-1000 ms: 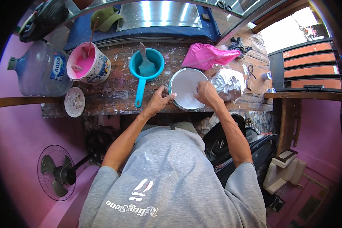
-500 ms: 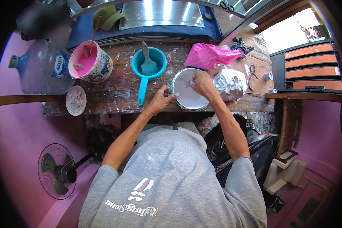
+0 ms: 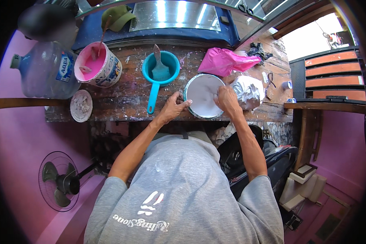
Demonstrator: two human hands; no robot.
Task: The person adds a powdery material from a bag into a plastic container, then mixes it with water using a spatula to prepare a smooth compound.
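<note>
A round tub [image 3: 199, 91] of whitish paint-like liquid stands near the front edge of a wooden table. My left hand [image 3: 175, 107] grips its left side, thumb at the rim and fingers against the outer wall. Over the right part of the tub is my right hand [image 3: 227, 99], fingers closed and pointing down at the liquid. Whatever it holds is hidden by the fingers and knuckles. The liquid's surface shows swirl marks beside that hand. To the left sits a turquoise dipper [image 3: 173, 78] with a flat paintbrush [image 3: 160, 70] leaning inside.
A pink-paint bucket [image 3: 114, 74] with a stick, a crusted round lid [image 3: 81, 106] and a big clear bottle [image 3: 44, 73] are at left. A pink plastic bag [image 3: 225, 62] and crumpled white bag [image 3: 248, 92] lie right of the tub. The table's edge [image 3: 142, 118] runs in front of me.
My right hand has moved right and slightly nearer, from the middle of the tub to its right side. My left hand stays at the tub's left side.
</note>
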